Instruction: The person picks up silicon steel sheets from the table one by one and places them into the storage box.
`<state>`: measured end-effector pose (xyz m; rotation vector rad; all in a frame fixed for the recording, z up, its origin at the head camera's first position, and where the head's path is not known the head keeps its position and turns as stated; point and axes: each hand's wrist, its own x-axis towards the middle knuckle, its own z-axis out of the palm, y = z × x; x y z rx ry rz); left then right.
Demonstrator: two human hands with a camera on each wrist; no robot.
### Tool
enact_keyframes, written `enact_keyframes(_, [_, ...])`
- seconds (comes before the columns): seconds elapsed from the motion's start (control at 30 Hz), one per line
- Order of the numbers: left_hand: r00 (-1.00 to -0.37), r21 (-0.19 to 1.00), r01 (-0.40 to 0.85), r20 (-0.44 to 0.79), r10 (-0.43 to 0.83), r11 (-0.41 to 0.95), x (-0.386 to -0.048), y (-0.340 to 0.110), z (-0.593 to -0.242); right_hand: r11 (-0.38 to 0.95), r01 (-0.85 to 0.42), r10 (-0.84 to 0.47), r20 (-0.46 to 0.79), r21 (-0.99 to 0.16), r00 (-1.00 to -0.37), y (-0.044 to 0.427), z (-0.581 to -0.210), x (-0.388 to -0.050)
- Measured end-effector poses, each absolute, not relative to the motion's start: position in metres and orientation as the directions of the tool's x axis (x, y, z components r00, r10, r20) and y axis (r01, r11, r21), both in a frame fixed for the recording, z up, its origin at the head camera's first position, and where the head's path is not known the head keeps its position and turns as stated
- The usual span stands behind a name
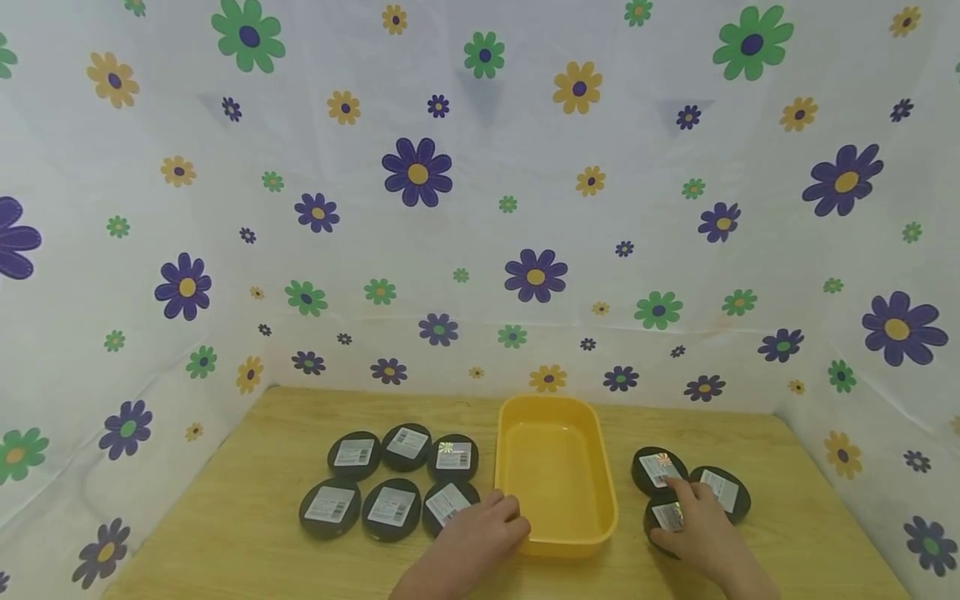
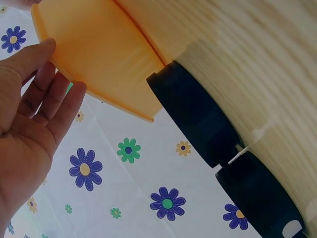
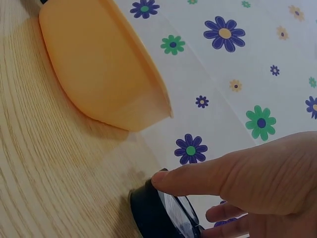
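Note:
A yellow plastic tub (image 1: 555,475) stands at the middle of the table. Near its front left corner is my left hand (image 1: 480,533); in the left wrist view the thumb and loosely bent fingertips touch the tub's rim. My right hand (image 1: 701,525) is over the group of three black round containers on the right. Its thumb and fingers span the nearest black round container (image 1: 663,518), with the thumb on the edge in the right wrist view. The other two, a back left container (image 1: 651,467) and a right-hand container (image 1: 723,493), lie against it, labels up.
Several black round containers (image 1: 330,507) with white barcode labels lie in two rows left of the tub. The wooden table (image 1: 247,467) is enclosed by a white cloth (image 1: 480,225) printed with flowers at the back and both sides.

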<state>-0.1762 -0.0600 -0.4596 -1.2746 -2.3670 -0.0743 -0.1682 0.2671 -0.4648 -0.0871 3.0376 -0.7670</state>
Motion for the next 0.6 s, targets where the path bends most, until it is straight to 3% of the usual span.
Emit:
enact_keyframes(0.4, [-0.515, -0.103, 0.800, 0.386, 0.765, 0.590, -0.1766, -0.0580, -0.4565, 0.902, 0.063, 0.034, -0.075, -0.426, -0.997, 0.2737, -0.4633, -0.1729])
enact_keyframes(0.6, [-0.503, -0.098, 0.809, 0.398, 0.767, 0.580, -0.1756, -0.0590, -0.4561, 0.897, 0.120, 0.059, -0.154, -0.425, -0.986, 0.2706, -0.4650, -0.1716])
